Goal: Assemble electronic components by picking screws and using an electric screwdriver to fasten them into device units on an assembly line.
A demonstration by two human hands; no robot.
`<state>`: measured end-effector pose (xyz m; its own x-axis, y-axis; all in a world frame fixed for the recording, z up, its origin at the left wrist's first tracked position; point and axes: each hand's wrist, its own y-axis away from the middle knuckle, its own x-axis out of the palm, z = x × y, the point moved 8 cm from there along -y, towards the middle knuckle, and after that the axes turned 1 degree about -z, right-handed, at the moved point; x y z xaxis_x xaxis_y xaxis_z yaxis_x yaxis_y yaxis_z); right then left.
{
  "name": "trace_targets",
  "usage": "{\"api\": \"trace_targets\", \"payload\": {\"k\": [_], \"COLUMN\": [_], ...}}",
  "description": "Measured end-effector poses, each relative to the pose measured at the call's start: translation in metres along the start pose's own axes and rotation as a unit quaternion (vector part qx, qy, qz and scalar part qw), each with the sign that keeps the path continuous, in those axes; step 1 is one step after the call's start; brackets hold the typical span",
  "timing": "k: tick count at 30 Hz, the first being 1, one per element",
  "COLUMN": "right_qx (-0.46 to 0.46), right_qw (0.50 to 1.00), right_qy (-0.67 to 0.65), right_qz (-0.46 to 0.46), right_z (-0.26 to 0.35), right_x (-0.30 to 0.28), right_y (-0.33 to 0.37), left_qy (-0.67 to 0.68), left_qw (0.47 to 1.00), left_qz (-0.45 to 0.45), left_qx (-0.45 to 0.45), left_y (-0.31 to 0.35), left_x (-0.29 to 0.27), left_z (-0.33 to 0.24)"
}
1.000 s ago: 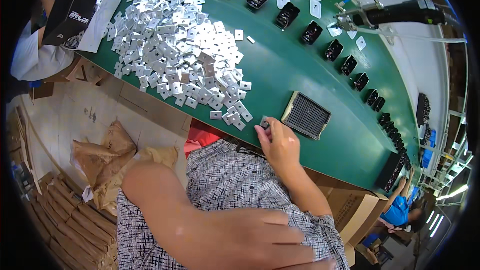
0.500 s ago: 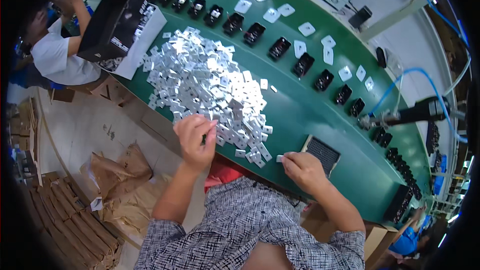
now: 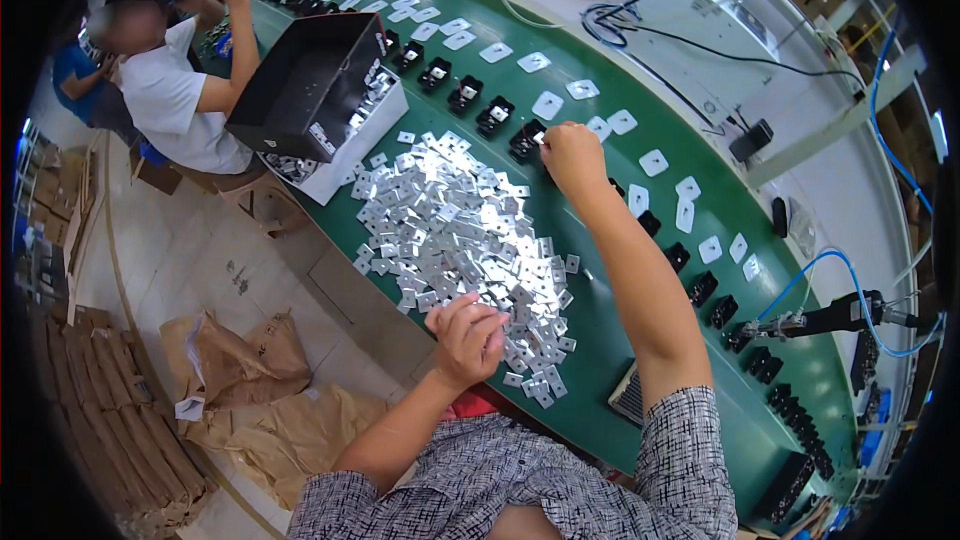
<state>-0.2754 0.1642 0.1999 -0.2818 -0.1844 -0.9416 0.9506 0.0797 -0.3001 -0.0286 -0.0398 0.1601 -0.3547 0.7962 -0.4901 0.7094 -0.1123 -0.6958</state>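
Note:
A heap of small silvery metal plates with holes covers the middle of the green table. At its near edge, my left hand has its fingers curled together; whatever is between the fingertips blends into the heap. My right hand reaches across the table in a closed pinch on a small metal plate. That plate is over a black housing, partly hidden by the hand. Housings to the left in the same row, such as this black housing, have a silvery piece inside.
White flat plates line the far side. A black box stands on a white tray of metal plates at left, beside a person in white. A framed mesh pad lies under my right arm; a black tool with blue hose stands right.
My right hand has moved from the near table edge to the far row of housings, carrying the small plate. The view has shifted; my left hand stays by the heap.

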Motion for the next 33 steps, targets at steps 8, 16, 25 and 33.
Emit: {"api": "trace_targets", "payload": {"k": [8,16,25,33], "right_qx": [0.079,-0.073,-0.175,-0.043], "right_qw": [0.988,0.995,0.979,0.993], "right_qy": [0.061,-0.028,-0.103,-0.081], "right_qz": [0.115,0.062,0.031,0.07], "right_z": [0.007,0.031,0.033,0.006], "right_x": [0.043,0.006,0.02,0.01], "right_y": [-0.032,-0.016,0.067,0.083], "left_qy": [0.024,0.042,0.045,0.049], "left_qw": [0.999,0.998,0.998,0.998], "left_qz": [0.001,-0.002,0.005,0.014], "left_qx": [-0.034,-0.048,-0.036,-0.031], "left_y": [0.0,0.002,-0.001,-0.002], "left_x": [-0.006,-0.005,-0.004,-0.004], "left_z": [0.012,0.017,0.014,0.012]}}
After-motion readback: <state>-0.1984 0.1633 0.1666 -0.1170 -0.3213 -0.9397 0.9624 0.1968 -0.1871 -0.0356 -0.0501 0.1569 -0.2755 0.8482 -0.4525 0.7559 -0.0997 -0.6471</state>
